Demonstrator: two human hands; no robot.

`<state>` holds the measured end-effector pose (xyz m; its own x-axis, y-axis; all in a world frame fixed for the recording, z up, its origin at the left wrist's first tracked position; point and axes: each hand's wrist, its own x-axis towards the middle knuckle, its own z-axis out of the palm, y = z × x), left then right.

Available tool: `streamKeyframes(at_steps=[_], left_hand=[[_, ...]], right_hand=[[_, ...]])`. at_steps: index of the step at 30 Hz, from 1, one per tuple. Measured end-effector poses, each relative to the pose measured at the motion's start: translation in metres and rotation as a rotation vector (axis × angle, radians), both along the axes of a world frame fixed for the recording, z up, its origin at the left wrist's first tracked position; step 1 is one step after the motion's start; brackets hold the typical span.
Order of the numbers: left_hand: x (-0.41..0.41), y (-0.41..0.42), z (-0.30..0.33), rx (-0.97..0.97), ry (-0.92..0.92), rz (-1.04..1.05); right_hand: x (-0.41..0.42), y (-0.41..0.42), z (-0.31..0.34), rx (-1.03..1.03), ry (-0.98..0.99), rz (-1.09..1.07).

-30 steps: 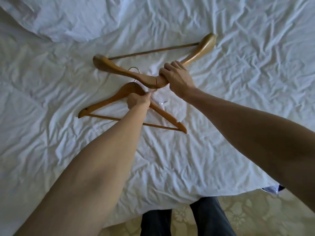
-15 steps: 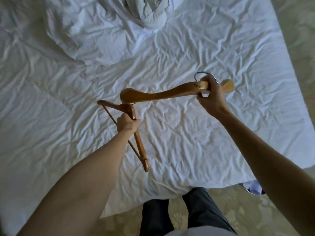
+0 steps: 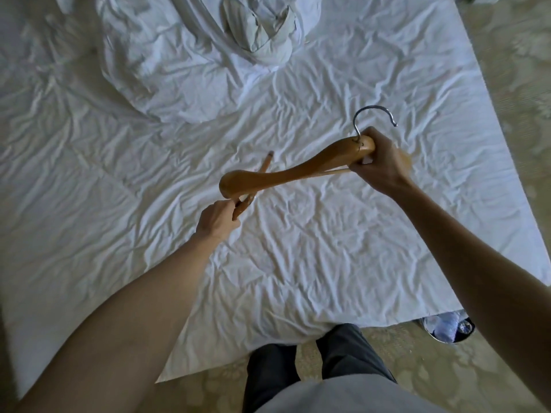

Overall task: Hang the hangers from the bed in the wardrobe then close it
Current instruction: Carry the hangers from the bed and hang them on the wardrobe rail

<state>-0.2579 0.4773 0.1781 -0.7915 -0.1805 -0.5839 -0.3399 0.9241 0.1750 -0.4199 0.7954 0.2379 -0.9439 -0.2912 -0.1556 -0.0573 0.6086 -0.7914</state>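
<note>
Two wooden hangers are lifted above the white bed (image 3: 298,263). My right hand (image 3: 380,162) grips the thick hanger (image 3: 286,174) at its middle, just under its metal hook (image 3: 374,113); its broad arm points left. My left hand (image 3: 217,219) grips the thin hanger (image 3: 262,171), seen almost end-on, and the thick hanger crosses over and hides most of it. The wardrobe is out of view.
Crumpled white bedding and a folded pale cloth (image 3: 259,28) lie at the far side of the bed. Patterned carpet (image 3: 507,70) runs along the right and near sides. A slipper (image 3: 447,326) sits under the bed's near right corner. My legs stand at the near edge.
Both hangers came up off the sheet. The right hand turned the thick hanger so its hook points up, and the left hand swung the thin hanger end-on. The view pulled back.
</note>
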Motion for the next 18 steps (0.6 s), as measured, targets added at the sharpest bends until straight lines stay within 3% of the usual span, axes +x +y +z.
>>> streamKeyframes(at_steps=[6, 11, 14, 18], left_hand=[[0.009, -0.005, 0.001, 0.032, 0.047, -0.081], [0.013, -0.022, -0.005, 0.078, 0.003, 0.175], [0.005, -0.028, -0.011, 0.180, 0.001, 0.359], [-0.027, -0.016, -0.010, 0.350, 0.041, 0.446]], right_hand=[[-0.015, -0.006, -0.015, 0.032, -0.111, -0.104], [-0.053, 0.024, -0.012, 0.075, -0.164, -0.068], [-0.069, 0.034, -0.017, 0.136, -0.217, 0.039], [-0.066, 0.009, -0.023, 0.283, -0.250, 0.297]])
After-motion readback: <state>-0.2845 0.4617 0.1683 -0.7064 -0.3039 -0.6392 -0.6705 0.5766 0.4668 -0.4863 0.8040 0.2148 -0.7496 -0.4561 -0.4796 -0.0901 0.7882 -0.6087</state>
